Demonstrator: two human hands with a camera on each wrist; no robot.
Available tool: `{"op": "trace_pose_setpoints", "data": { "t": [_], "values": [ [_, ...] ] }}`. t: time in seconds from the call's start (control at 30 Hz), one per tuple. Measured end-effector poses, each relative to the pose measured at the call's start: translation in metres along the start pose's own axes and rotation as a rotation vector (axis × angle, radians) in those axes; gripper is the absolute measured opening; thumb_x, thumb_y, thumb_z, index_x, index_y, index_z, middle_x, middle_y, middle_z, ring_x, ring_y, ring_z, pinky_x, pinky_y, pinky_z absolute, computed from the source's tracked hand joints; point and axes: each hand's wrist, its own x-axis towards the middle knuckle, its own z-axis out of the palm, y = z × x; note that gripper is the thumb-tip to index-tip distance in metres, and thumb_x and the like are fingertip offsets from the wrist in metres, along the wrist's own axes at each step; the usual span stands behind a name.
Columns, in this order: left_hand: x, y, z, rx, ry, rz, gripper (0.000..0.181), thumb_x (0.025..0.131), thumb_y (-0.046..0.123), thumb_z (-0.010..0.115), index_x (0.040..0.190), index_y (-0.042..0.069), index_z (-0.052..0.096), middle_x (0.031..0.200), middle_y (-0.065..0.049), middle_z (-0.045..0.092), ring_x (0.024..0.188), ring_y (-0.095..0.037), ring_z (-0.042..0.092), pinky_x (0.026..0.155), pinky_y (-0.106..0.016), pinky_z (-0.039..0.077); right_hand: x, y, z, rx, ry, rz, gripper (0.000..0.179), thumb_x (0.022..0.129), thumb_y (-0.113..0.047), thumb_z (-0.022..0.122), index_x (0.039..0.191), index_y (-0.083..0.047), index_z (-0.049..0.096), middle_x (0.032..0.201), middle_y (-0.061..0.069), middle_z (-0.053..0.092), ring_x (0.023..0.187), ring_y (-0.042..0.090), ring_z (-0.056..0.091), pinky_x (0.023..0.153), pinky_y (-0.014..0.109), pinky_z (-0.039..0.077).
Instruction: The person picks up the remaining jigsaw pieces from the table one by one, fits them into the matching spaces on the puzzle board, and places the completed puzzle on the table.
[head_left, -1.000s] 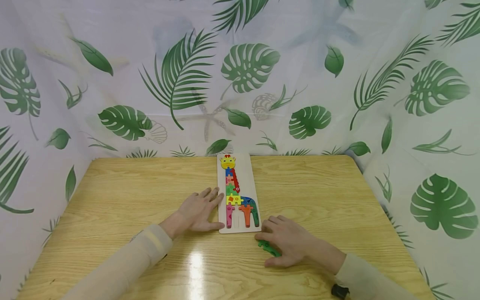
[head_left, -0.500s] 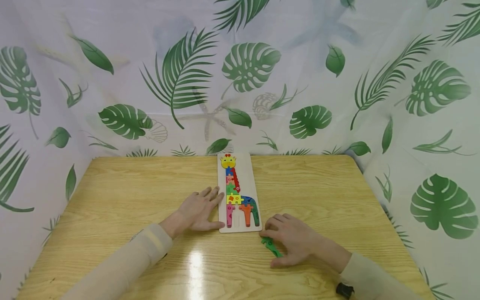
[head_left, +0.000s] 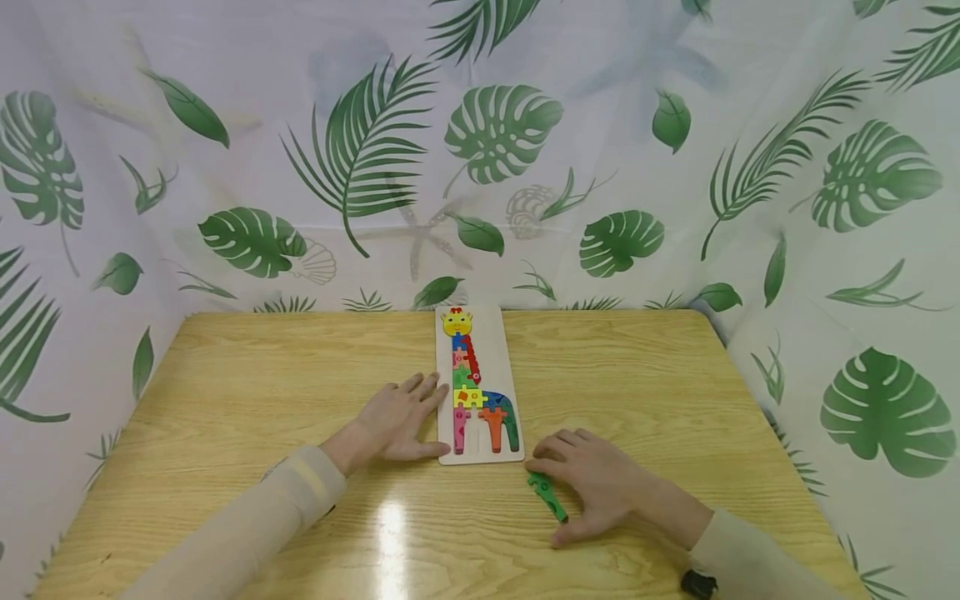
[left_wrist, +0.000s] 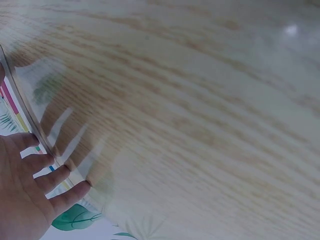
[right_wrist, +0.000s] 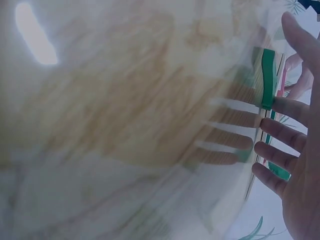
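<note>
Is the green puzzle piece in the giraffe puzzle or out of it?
Out. The green puzzle piece lies flat on the wooden table, just off the giraffe puzzle board, with the right hand touching it.

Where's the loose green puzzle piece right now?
Head view: the green puzzle piece lies on the table, against the right hand's fingertips, just off the near right corner of the giraffe puzzle board.
</note>
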Motion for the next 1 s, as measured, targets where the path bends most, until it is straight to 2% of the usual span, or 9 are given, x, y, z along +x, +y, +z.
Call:
{"op": "trace_pose_setpoints", "data": {
  "t": [0.23, 0.5, 1.0],
  "values": [
    [-0.0002, 0.0005, -0.0009, 0.004, -0.007, -0.003, 0.099, 0.096, 0.079, 0.046, 0.168, 0.013, 0.029, 0.175, -0.015, 0.028, 0.158, -0.040, 0.037, 0.118, -0.057, 0.048, -0.0041, 0.0016, -0.0010, -0.003, -0.003, 0.021, 0.093, 0.079, -0.092, 0.059, 0.146, -0.028, 0.061, 0.141, -0.004, 0.062, 0.129, 0.017, 0.057, 0.104, 0.046, 0.053],
    [-0.0003, 0.0001, -0.0006, 0.003, 0.002, -0.003, 0.099, 0.096, 0.079, 0.046, 0.167, 0.013, 0.030, 0.175, -0.015, 0.029, 0.158, -0.040, 0.038, 0.117, -0.057, 0.049, -0.0052, 0.0030, -0.0011, -0.005, -0.014, 0.034, 0.083, 0.082, -0.081, 0.065, 0.144, -0.026, 0.063, 0.142, -0.004, 0.061, 0.129, 0.019, 0.057, 0.106, 0.050, 0.052],
    [-0.0002, 0.0011, -0.0019, 0.008, 0.004, -0.002, 0.098, 0.096, 0.079, 0.046, 0.167, 0.012, 0.031, 0.174, -0.015, 0.030, 0.158, -0.040, 0.039, 0.117, -0.057, 0.049, -0.0052, 0.0021, -0.0013, -0.005, -0.027, 0.053, 0.082, 0.082, -0.082, 0.065, 0.140, -0.025, 0.066, 0.141, -0.003, 0.062, 0.130, 0.019, 0.058, 0.107, 0.051, 0.052]
  ]
}}
